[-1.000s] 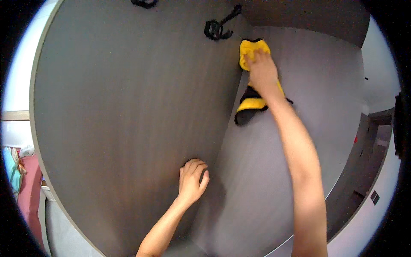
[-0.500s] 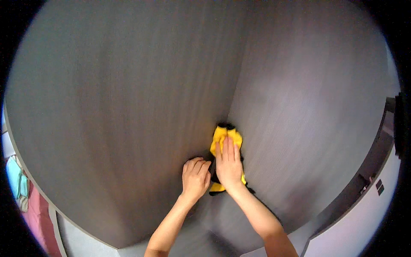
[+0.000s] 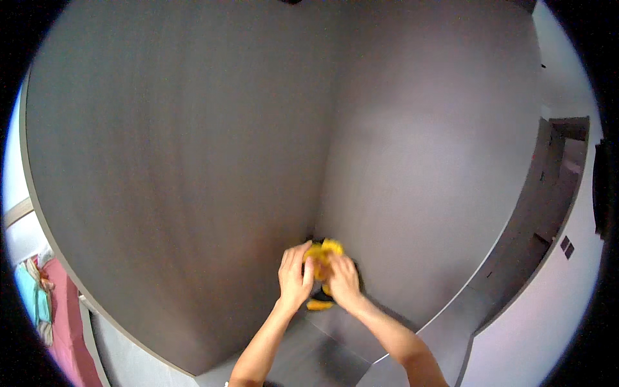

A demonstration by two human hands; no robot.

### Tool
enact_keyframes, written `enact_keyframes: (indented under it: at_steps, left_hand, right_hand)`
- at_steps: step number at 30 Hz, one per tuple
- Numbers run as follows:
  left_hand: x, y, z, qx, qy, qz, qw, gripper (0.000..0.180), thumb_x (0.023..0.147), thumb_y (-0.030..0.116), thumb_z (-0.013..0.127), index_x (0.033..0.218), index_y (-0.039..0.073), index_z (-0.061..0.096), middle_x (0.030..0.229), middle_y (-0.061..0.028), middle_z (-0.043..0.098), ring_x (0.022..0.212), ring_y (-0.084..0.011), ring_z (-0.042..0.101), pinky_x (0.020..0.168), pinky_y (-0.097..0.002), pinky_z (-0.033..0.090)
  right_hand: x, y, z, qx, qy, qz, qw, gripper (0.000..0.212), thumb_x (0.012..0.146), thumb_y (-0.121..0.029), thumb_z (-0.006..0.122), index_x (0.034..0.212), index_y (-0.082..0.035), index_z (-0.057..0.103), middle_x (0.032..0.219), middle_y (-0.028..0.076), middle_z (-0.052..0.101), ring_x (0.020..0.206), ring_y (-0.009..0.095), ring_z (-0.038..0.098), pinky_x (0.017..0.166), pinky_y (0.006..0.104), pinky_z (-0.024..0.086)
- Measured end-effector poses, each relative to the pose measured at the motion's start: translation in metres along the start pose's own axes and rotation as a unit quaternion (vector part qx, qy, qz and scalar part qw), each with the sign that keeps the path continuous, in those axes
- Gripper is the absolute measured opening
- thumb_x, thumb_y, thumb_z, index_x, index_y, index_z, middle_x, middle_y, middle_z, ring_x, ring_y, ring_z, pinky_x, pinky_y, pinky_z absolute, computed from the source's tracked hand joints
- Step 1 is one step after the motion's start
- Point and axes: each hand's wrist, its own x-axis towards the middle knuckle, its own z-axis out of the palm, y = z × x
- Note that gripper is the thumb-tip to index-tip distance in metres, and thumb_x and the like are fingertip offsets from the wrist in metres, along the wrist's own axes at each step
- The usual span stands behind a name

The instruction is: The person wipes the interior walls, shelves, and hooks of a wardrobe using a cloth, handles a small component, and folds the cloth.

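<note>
A bunched yellow and black cloth (image 3: 318, 259) is in the corner where two dark grey panels meet. My left hand (image 3: 294, 276) is closed on its left side, with the thumb lying along the yellow fabric. From the right, my right hand (image 3: 343, 282) curls its fingers over the cloth; they are partly blurred. A loose yellow and black end hangs below, between my wrists. Part of the cloth is hidden behind my hands.
The left panel (image 3: 161, 180) and the right panel (image 3: 412, 161) rise around the corner. Below is a grey tiled floor (image 3: 322, 345). A pink-covered bed (image 3: 66, 316) with a turquoise cloth (image 3: 32, 290) is at far left. On the right, a white wall (image 3: 535, 329) with dark switches (image 3: 567, 248) borders a doorway.
My right hand has gone from lying flat on the cloth to curling over it. My left hand has moved from beside the cloth onto it. The view has shifted, showing more doorway.
</note>
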Motion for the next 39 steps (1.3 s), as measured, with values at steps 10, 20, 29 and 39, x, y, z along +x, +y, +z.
enact_keyframes:
  at_steps: [10, 20, 29, 39]
  left_hand:
    - [0.114, 0.026, 0.039, -0.133, -0.021, 0.13, 0.982, 0.067, 0.098, 0.046, 0.041, 0.153, 0.012, 0.022, 0.159, -0.019, 0.007, 0.148, -0.0353, 0.002, 0.118, -0.046, 0.007]
    - [0.113, 0.126, 0.137, 0.015, 0.137, 0.144, 0.98, 0.06, 0.077, 0.025, 0.068, 0.134, 0.014, 0.054, 0.15, -0.0267, 0.024, 0.141, -0.0414, 0.023, 0.114, -0.049, 0.024]
    - [0.13, 0.22, 0.144, 0.117, 0.19, 0.274, 0.935, 0.058, 0.076, 0.036, 0.071, 0.128, 0.014, 0.056, 0.148, -0.024, 0.031, 0.142, -0.0454, 0.019, 0.112, -0.0583, 0.022]
    - [0.087, 0.274, 0.163, 0.04, 0.117, 0.287, 0.95, 0.057, 0.078, 0.035, 0.072, 0.129, 0.014, 0.057, 0.147, -0.0263, 0.03, 0.139, -0.0463, 0.024, 0.111, -0.0536, 0.027]
  right_hand:
    - [0.126, -0.001, -0.195, -0.006, 0.05, -0.087, 0.995, 0.047, 0.082, -0.01, 0.062, 0.127, -0.003, 0.056, 0.147, 0.017, 0.04, 0.14, 0.03, 0.032, 0.116, 0.0442, 0.026]
    - [-0.044, 0.131, -0.307, -0.067, 0.231, 0.052, 0.969, 0.078, 0.088, -0.011, 0.057, 0.151, 0.001, 0.012, 0.156, 0.025, 0.016, 0.143, 0.041, 0.022, 0.116, 0.047, 0.021]
    - [-0.036, 0.117, -0.282, 0.049, 0.311, 0.061, 0.947, 0.058, 0.102, -0.026, 0.035, 0.15, 0.002, 0.021, 0.157, 0.023, 0.017, 0.144, 0.038, 0.022, 0.116, 0.0439, 0.017]
    - [-0.051, 0.11, -0.263, 0.051, 0.427, -0.007, 0.903, 0.048, 0.096, -0.018, 0.039, 0.135, 0.01, 0.044, 0.14, 0.026, 0.043, 0.129, 0.039, 0.041, 0.109, 0.0464, 0.029]
